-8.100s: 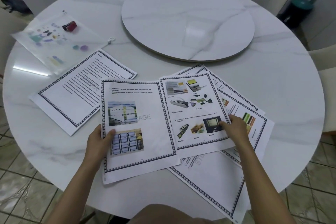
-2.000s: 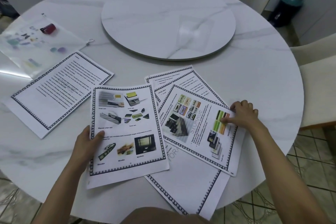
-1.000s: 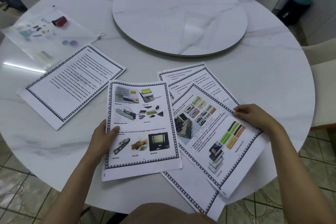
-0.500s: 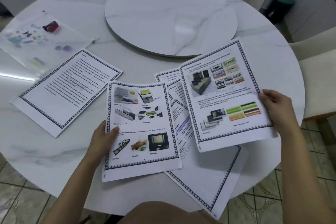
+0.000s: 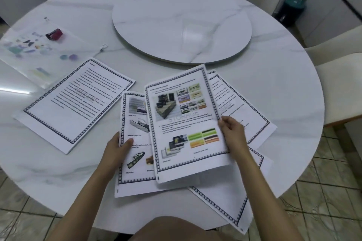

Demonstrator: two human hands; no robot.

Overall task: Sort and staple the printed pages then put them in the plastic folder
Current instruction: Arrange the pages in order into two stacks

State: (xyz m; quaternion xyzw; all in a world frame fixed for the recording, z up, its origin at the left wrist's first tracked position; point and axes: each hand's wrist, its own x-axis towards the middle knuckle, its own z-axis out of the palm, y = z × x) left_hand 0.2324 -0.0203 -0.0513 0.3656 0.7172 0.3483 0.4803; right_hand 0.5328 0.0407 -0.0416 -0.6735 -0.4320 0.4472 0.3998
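Note:
My right hand (image 5: 233,135) pinches the right edge of a printed page with card photos (image 5: 184,121), holding it over the stack. My left hand (image 5: 117,146) grips the left edge of the picture-page stack (image 5: 135,143) lying on the table, thumb on top. More bordered pages (image 5: 246,115) fan out to the right, and another page (image 5: 225,199) lies near the front edge. A text page (image 5: 76,101) lies to the left. The clear plastic folder (image 5: 37,53) sits at far left with a small dark red stapler (image 5: 54,34) on it.
The round white marble table (image 5: 284,84) carries a raised turntable (image 5: 182,25) at its centre. Pale chairs (image 5: 337,76) stand to the right and behind. A dark bin (image 5: 291,9) sits on the floor at the back right.
My right hand has lifted the card-photo page off the right pile and carried it left, over the stack under my left hand. The left hand has stayed on its stack.

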